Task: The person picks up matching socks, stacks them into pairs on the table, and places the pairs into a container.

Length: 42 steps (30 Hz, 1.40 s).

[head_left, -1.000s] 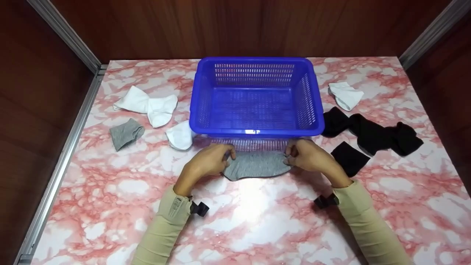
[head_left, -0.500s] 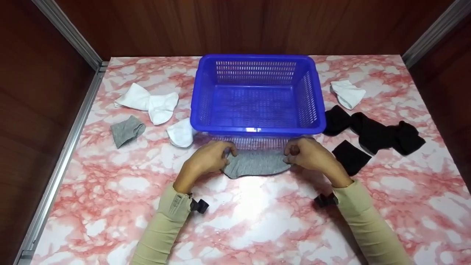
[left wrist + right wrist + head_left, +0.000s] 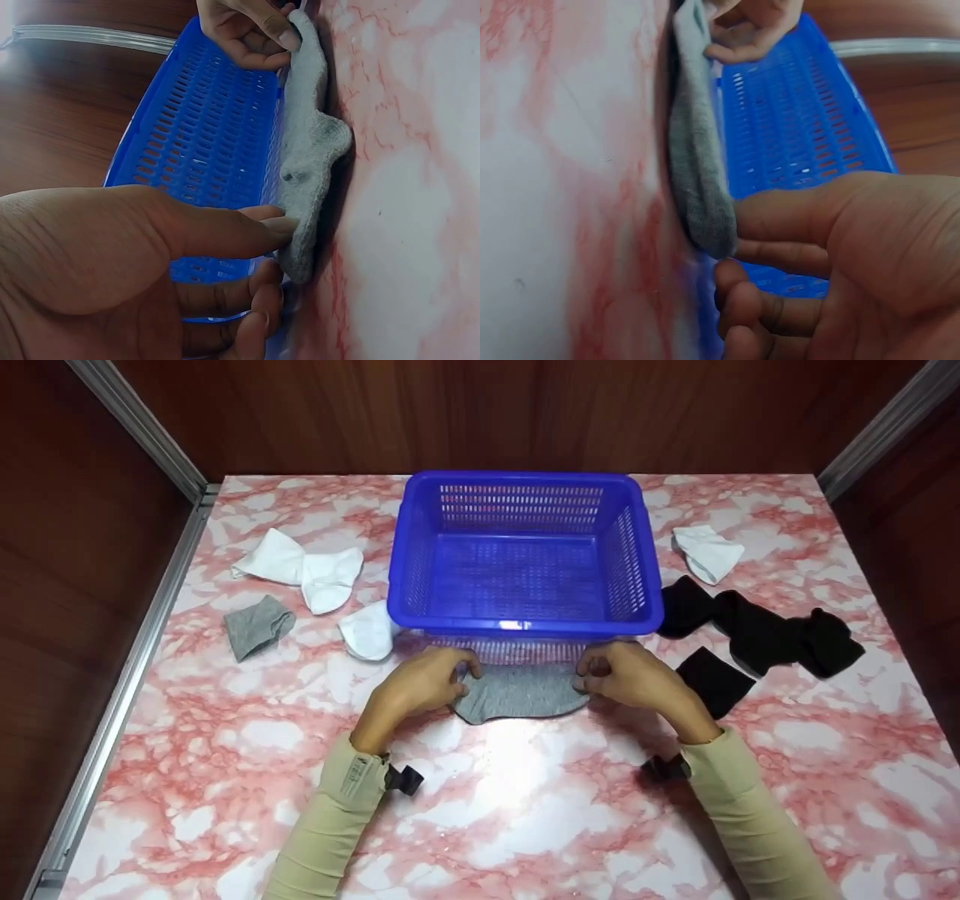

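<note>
A grey sock (image 3: 521,694) lies stretched sideways on the table in front of the blue basket (image 3: 517,625). My left hand (image 3: 421,682) pinches its left end; in the left wrist view the thumb (image 3: 277,227) presses on the knit fabric. At the opposite end, my right hand (image 3: 634,675) grips the sock between thumb and index finger, the other fingers curled beneath. Seen from the right wrist, the sock's rounded end (image 3: 712,225) hides part of that grip. Its middle sags a little between the two hands.
White socks (image 3: 300,574) and a grey folded sock (image 3: 257,628) lie at left, with another white sock (image 3: 367,632) against the basket. On the right are black socks (image 3: 780,634), a black folded piece (image 3: 714,682) and a white sock (image 3: 707,553). Wooden panels (image 3: 487,416) enclose the table.
My right hand has shifted very slightly left with its end of the sock. Both hands keep their hold, and the other socks and basket stay put.
</note>
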Tool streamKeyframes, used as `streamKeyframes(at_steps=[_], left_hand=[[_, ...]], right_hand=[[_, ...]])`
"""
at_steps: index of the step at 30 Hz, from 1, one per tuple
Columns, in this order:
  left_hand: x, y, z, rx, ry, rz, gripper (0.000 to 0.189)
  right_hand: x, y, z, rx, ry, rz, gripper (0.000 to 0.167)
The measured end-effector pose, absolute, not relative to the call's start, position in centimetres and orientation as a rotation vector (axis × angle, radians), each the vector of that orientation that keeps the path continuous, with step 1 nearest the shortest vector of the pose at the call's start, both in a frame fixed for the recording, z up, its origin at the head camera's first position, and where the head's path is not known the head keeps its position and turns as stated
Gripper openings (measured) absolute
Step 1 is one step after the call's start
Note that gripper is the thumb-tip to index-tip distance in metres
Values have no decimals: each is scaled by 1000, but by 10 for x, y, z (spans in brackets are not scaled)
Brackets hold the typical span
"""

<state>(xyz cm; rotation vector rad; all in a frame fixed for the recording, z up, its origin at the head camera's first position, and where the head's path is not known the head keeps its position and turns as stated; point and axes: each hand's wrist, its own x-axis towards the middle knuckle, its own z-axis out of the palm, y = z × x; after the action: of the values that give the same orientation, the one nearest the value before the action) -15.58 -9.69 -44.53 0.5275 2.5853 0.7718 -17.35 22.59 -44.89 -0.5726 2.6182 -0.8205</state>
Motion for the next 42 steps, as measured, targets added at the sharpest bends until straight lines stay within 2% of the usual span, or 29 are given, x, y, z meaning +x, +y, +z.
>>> streamKeyframes(at_steps=[7,11,20,25,30,34,42], left_hand=[[-155,-94,-443,499,2585,743,34],[-153,-94,-440,493,2597,727,34],[-144,-95,-412,483,2602,683,34],[-139,-99,-396,555,2559,775,36],[-138,-108,-382,596,2606,921,28],[-139,-118,-371,553,2645,1091,22],[-154,-149,-360,495,2845,1341,18]], right_hand=[[-172,225,-448,-664,2572,-807,26],[-170,224,-444,-681,2574,-748,28],[-161,225,-402,-764,2602,-677,42],[-156,230,-380,-846,2631,-755,37],[-159,236,-364,-899,2748,-858,27],[-162,240,-356,-910,2891,-957,19],[-176,238,-350,-916,3108,-1039,14]])
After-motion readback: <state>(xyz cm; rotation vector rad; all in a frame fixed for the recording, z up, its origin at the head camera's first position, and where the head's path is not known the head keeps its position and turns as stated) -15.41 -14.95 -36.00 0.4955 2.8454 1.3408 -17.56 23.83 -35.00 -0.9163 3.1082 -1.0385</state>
